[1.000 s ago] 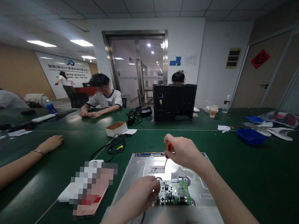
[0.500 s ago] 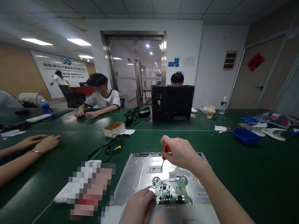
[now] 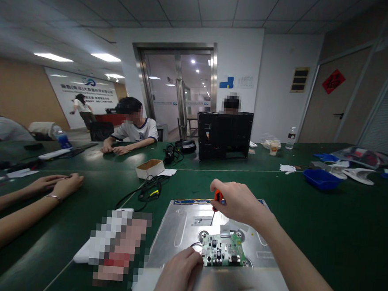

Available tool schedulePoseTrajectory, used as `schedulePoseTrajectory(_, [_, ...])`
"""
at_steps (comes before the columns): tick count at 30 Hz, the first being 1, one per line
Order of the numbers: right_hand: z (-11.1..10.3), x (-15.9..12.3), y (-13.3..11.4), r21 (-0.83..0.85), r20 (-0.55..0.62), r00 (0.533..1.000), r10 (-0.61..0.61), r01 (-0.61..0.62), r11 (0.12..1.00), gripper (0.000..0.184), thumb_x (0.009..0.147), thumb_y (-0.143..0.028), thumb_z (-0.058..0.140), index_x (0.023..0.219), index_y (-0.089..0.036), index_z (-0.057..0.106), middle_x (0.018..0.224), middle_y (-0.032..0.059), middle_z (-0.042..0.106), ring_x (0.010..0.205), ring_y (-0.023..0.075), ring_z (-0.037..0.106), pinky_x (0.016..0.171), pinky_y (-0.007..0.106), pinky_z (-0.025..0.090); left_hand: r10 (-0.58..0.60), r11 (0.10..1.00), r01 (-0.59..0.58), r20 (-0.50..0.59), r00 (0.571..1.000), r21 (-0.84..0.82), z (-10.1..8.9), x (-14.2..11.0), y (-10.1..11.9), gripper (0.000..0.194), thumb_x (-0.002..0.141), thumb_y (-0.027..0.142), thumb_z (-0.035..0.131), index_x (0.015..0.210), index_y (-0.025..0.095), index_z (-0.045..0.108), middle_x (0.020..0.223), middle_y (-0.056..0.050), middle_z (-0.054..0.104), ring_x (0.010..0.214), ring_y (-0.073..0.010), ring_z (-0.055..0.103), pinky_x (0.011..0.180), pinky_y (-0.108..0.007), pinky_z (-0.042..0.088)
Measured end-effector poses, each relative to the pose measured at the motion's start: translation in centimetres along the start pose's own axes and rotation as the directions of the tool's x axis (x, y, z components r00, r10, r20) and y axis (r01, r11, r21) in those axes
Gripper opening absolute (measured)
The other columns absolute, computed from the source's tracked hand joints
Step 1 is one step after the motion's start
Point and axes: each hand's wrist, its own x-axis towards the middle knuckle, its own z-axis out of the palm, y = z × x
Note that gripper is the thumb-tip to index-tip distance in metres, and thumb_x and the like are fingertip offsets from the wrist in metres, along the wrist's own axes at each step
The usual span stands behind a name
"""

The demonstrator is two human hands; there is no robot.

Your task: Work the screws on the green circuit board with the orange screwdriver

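My right hand (image 3: pixel 238 202) is closed around the orange and black handle of a screwdriver (image 3: pixel 218 195). The thin shaft points down over a silver metal panel (image 3: pixel 181 226), behind a green circuit board (image 3: pixel 222 250). Whether the tip touches the panel, I cannot tell. At the board's lower left edge, my left hand (image 3: pixel 181 271) has its fingers closed against the board, fingertips partly hidden. Dark wires (image 3: pixel 196 244) come out at the board's left side, beside that hand.
Left of the panel lie a white object (image 3: pixel 87 251) and a pinkish blurred one (image 3: pixel 123 256). Behind them are black cables (image 3: pixel 144 193) and an open small box (image 3: pixel 150 169). A blue tray (image 3: pixel 321 179) sits right. Another person's hands (image 3: pixel 66 185) rest at left; a black monitor frame (image 3: pixel 224 136) stands ahead.
My left hand has slid down along the board's left edge, uncovering the wires. The screwdriver has come slightly lower over the panel. A second hand of the neighbour has appeared at left.
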Motion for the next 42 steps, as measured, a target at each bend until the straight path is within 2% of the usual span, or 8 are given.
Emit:
schedulePoseTrajectory(10, [-0.41, -0.67, 0.78, -0.006, 0.024, 0.999, -0.032, 0.032, 0.999, 0.023, 0.082, -0.028, 0.063, 0.102, -0.022, 0.052, 0.086, 0.0029, 0.069, 0.074, 0.0202, 0.063, 0.056, 0.026, 0.030, -0.054, 0.997, 0.054, -0.001, 0.999, 0.047, 0.15, 0.01, 0.57, 0.022, 0.090, 0.009, 0.042, 0.088, 0.021, 0.061, 0.095, -0.006, 0.065, 0.085, -0.0197, 0.064, 0.070, -0.026, 0.042])
schedulePoseTrajectory(25, [-0.36, -0.91, 0.32, 0.049, 0.044, 0.993, -0.111, 0.108, 0.993, 0.023, 0.083, -0.027, 0.063, 0.103, -0.023, 0.052, 0.086, 0.0014, 0.069, 0.074, 0.0190, 0.063, 0.055, 0.026, 0.032, -0.026, 0.999, 0.026, 0.002, 1.000, 0.026, -0.22, 0.15, 1.04, 0.023, 0.087, 0.007, 0.042, 0.085, 0.021, 0.061, 0.093, -0.006, 0.065, 0.084, -0.0198, 0.063, 0.070, -0.025, 0.042])
schedulePoseTrajectory(31, [-0.44, -0.82, 0.24, 0.050, 0.058, 0.993, -0.099, 0.096, 0.994, 0.023, 0.083, -0.028, 0.064, 0.102, -0.023, 0.053, 0.086, 0.0016, 0.069, 0.074, 0.0191, 0.063, 0.055, 0.026, 0.032, -0.051, 0.998, 0.051, -0.010, 0.999, 0.024, 0.10, 0.46, 0.68, 0.023, 0.088, 0.010, 0.041, 0.088, 0.021, 0.061, 0.091, -0.006, 0.065, 0.084, -0.0199, 0.063, 0.072, -0.026, 0.044])
schedulePoseTrajectory(37, [-0.48, -0.86, 0.16, 0.047, 0.065, 0.994, -0.091, 0.088, 0.995, 0.022, 0.082, -0.026, 0.064, 0.101, -0.022, 0.053, 0.085, 0.0017, 0.069, 0.073, 0.0191, 0.063, 0.055, 0.026, 0.031, -0.029, 0.998, 0.027, -0.026, 0.999, -0.050, 0.09, 0.28, 0.45, 0.023, 0.089, 0.009, 0.041, 0.088, 0.020, 0.061, 0.095, -0.007, 0.066, 0.088, -0.0205, 0.062, 0.078, -0.027, 0.045])
schedulePoseTrajectory(42, [-0.42, -0.82, 0.23, 0.034, 0.064, 0.994, -0.093, 0.091, 0.995, 0.023, 0.083, -0.027, 0.064, 0.103, -0.023, 0.053, 0.087, 0.0018, 0.069, 0.075, 0.0194, 0.063, 0.056, 0.026, 0.030, -0.020, 0.999, 0.019, -0.015, 1.000, -0.049, 0.03, 0.33, 0.59, 0.024, 0.090, 0.009, 0.040, 0.088, 0.020, 0.061, 0.094, -0.007, 0.066, 0.089, -0.0202, 0.062, 0.077, -0.026, 0.045])
